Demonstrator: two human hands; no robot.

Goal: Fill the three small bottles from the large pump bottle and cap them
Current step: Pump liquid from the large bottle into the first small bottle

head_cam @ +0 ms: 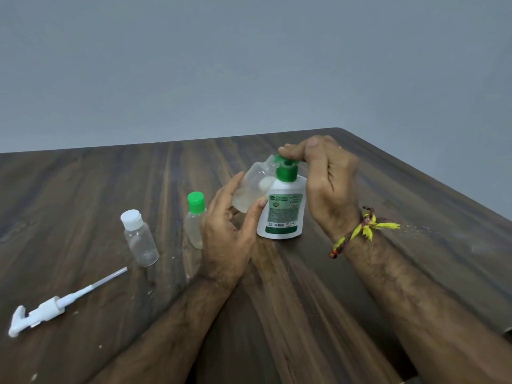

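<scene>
We are seeing the pump bottle (281,209) standing mid-bench (388,189), with an uncapped small bottle (253,189) tilting against its left side. Further left two capped small bottles (195,220) (140,239) are standing apart, and a loose pump (52,307) is lying nearest us, far left.

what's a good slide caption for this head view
Left hand tilts an uncapped small bottle to the pump bottle while right hand presses its pump.

The single head-worn wide-angle view looks forward and down from just above the person's forearms across a dark wooden table (360,273), close to the hands at its middle, with a grey wall (249,65) filling the upper half.
</scene>
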